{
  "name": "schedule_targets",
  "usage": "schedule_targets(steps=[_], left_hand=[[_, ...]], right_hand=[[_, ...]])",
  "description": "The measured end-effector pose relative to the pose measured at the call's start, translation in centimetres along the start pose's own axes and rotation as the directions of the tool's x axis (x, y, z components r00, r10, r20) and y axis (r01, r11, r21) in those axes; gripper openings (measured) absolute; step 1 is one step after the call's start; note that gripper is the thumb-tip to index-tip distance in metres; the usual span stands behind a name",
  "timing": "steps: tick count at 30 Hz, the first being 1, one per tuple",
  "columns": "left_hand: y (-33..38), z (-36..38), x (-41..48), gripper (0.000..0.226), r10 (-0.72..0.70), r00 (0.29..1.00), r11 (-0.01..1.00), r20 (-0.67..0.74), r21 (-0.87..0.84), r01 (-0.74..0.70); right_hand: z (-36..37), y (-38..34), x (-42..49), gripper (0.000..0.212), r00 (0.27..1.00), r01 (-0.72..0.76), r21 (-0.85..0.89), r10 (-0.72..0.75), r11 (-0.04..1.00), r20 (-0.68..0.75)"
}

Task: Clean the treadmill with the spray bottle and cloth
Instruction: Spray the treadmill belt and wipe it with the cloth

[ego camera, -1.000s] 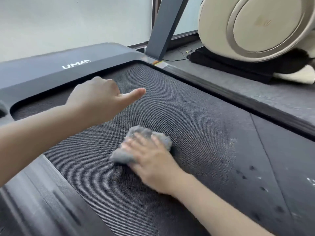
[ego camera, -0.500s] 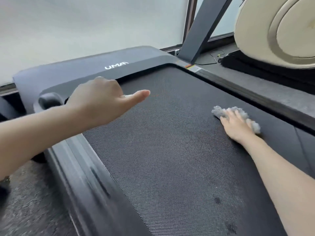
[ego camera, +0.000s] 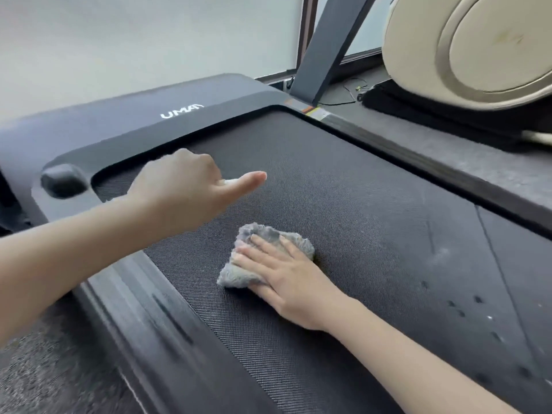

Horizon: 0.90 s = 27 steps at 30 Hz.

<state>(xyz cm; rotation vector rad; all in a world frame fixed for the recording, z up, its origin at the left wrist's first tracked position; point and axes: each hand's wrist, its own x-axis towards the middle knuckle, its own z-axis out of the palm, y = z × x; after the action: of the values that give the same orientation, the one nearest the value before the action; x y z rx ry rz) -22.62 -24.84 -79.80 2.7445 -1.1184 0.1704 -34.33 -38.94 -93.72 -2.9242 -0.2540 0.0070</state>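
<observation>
The treadmill's dark woven belt (ego camera: 358,204) fills the middle of the head view, with the grey motor cover (ego camera: 179,115) at its far end. A crumpled grey cloth (ego camera: 268,234) lies on the belt near its left half. My right hand (ego camera: 286,276) presses flat on the cloth, fingers spread over it. My left hand (ego camera: 185,186) hovers above the belt's far left corner, fingers curled and thumb pointing right. A small pale sliver shows under that thumb; what it is stays hidden. No spray bottle is plainly visible.
Dark wet spots (ego camera: 454,303) dot the belt's right side. The left side rail (ego camera: 149,309) borders grey carpet (ego camera: 44,369). A slanted upright post (ego camera: 325,46) rises at the far right corner. A beige massage chair (ego camera: 478,43) on a black base stands to the right.
My right hand has swept the cloth from the belt's right edge back toward the left middle. My left hand keeps its pose above the belt.
</observation>
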Motion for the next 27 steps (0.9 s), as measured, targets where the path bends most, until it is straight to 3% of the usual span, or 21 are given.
schedule_targets(steps=[3, 5, 7, 8, 12, 14, 19, 27], left_hand=[[0.7, 1.1, 0.6, 0.08, 0.065, 0.998, 0.997, -0.005, -0.049, -0.065], [1.5, 1.8, 1.1, 0.081, 0.117, 0.993, 0.988, 0.006, -0.101, -0.116], [2.0, 2.5, 1.3, 0.081, 0.173, 0.985, 0.978, 0.02, -0.124, -0.17], [2.2, 2.8, 1.2, 0.082, 0.194, 0.981, 0.973, 0.028, -0.132, -0.189], [2.5, 3.9, 0.1, 0.081, 0.222, 0.97, 0.955, 0.103, -0.224, -0.194], [2.6, 4.4, -0.1, 0.081, 0.252, 0.96, 0.949, 0.121, -0.225, -0.22], [3.0, 4.8, 0.5, 0.094, 0.299, 0.952, 0.93, 0.068, -0.243, -0.275], [3.6, 5.8, -0.9, 0.103, 0.287, 0.957, 0.936, 0.047, -0.225, -0.269]], right_hand=[[-1.3, 5.4, -2.9, 0.052, 0.94, -0.332, 0.038, 0.334, 0.942, -0.067], [-3.1, 8.2, -5.6, 0.053, 0.786, -0.609, 0.089, 0.615, 0.788, -0.058], [-3.8, 8.3, -7.7, 0.053, 0.665, -0.742, 0.137, 0.746, 0.657, 0.024], [-3.8, 7.2, -8.2, 0.053, 0.666, -0.743, 0.161, 0.743, 0.65, 0.07], [-1.6, -0.8, -8.8, 0.055, 0.85, -0.525, 0.173, 0.522, 0.833, 0.066], [-1.2, -3.5, -9.1, 0.054, 0.899, -0.438, 0.145, 0.432, 0.887, 0.07], [-0.2, -5.2, -9.8, 0.053, 0.945, -0.322, 0.039, 0.319, 0.946, 0.067], [0.7, -5.3, -11.5, 0.053, 0.979, -0.204, 0.01, 0.204, 0.979, -0.003]])
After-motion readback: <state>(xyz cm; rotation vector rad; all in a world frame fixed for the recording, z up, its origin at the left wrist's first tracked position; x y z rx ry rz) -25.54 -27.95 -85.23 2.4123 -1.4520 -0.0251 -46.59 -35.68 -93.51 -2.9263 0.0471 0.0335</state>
